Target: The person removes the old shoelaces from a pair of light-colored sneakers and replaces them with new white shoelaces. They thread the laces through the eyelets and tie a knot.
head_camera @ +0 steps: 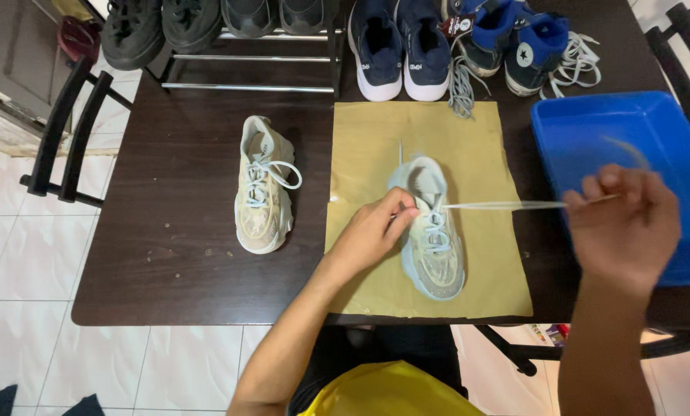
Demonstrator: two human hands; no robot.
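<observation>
Left hand (372, 231) fingers closed, pinching the side of the pale sneaker (431, 231), which lies on brown paper (376, 146) mid-table. Right hand (622, 227) fingers closed on the lace (499, 205), stretched taut sideways from the shoe. Second pale sneaker (262, 185) sits left on the dark table (175, 231). Blue tray (630, 131) right. Navy shoes (399, 46) and shoe rack (252, 58) at far edge.

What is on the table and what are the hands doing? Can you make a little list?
left hand: rests on the pale sneaker, holding it at the laces
right hand: pulls a white shoelace out sideways
under the shoe: brown paper sheet
beside it: matching sneaker, still laced
right side: blue tray
far edge: navy sneakers, blue high-tops, shoe rack
surface: dark table
</observation>
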